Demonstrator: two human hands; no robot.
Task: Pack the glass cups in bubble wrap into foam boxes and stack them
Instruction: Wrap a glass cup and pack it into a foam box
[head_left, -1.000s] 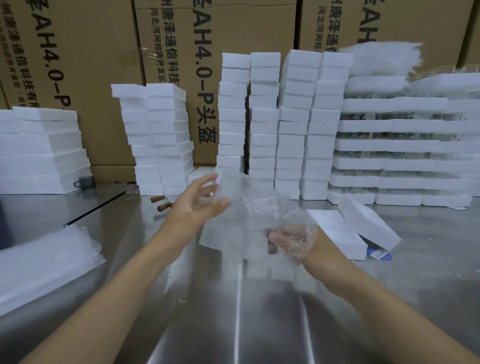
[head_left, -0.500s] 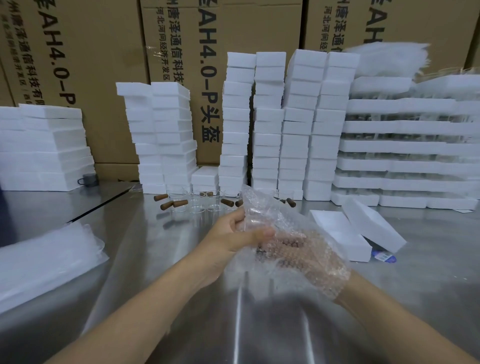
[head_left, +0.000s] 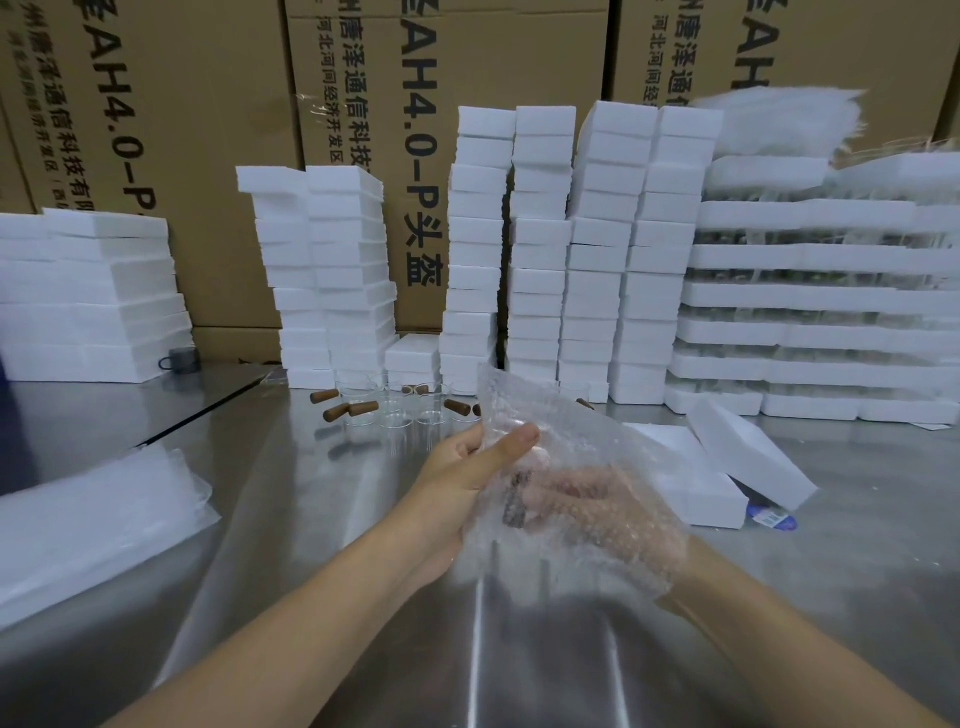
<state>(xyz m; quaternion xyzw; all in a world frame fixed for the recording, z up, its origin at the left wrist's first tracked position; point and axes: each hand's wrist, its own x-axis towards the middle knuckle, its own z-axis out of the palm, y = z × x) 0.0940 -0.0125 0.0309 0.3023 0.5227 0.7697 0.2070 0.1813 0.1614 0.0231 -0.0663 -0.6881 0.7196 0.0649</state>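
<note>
Over the steel surface (head_left: 322, 519) at frame centre, the bubble wrap (head_left: 587, 431) now drapes the whole right hand (head_left: 608, 506), curled around the glass cup (head_left: 519, 500) inside. The left hand (head_left: 462, 467), spread a second ago, now pinches the wrap's edge.

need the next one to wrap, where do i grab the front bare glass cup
Probably pinch the near rim of the glass cup from above, thumb outside, fingers inside: it stands upright with its mouth open, and other cups crowd its sides.
</note>
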